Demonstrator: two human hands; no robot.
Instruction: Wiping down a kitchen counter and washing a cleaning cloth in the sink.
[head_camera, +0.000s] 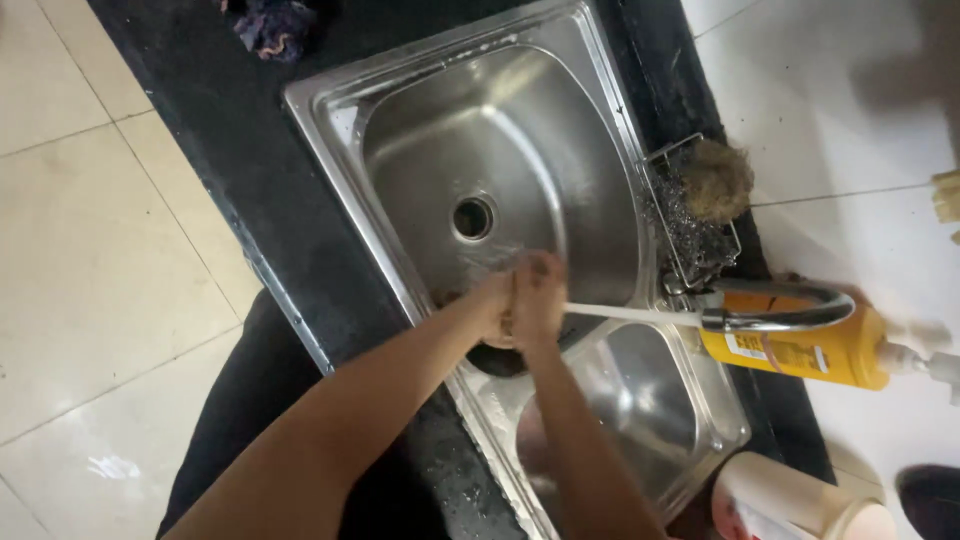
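My left hand (490, 305) and my right hand (540, 290) are pressed together over the large basin of a steel double sink (330, 110). A thin stream of water (630, 314) runs from the curved chrome faucet (790, 305) straight onto my right hand. My fingers are curled against each other and nothing shows between them. A dark shape (500, 362) lies just under my hands at the basin's edge; I cannot tell what it is. Both forearms reach in from the lower edge of the view.
A yellow soap bottle (800, 350) lies behind the faucet. A wire rack with a brown scrubber (715, 180) hangs on the sink's side. The smaller basin (650, 400) is beside my right forearm. A white container (790, 500) and a dark purple cloth (275, 25) sit on the black counter (220, 130).
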